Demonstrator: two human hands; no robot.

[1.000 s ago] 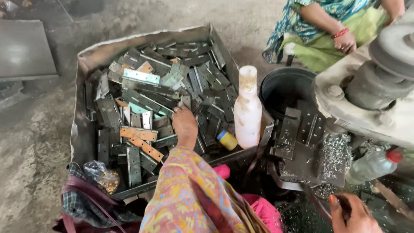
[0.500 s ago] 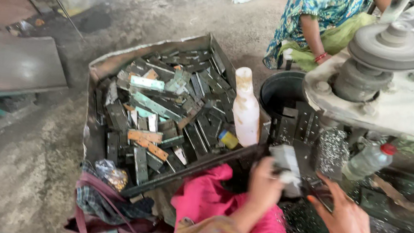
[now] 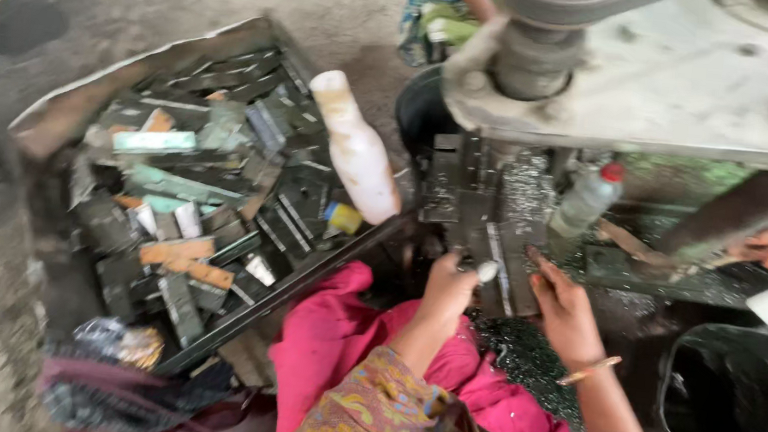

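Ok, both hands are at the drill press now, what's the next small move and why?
Probably slide the metal piece further in under the spindle. The left hand grips a small handle at the vise, the right hand rests on the piece's edge, and the piece seems to lie short of the spindle.

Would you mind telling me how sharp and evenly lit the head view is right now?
Head view: motion blur smears the whole frame, worst on the metal strips in the tray and the white bottle; the left hand and right hand are soft too; daylight is flat, with deep shadow under the machine.
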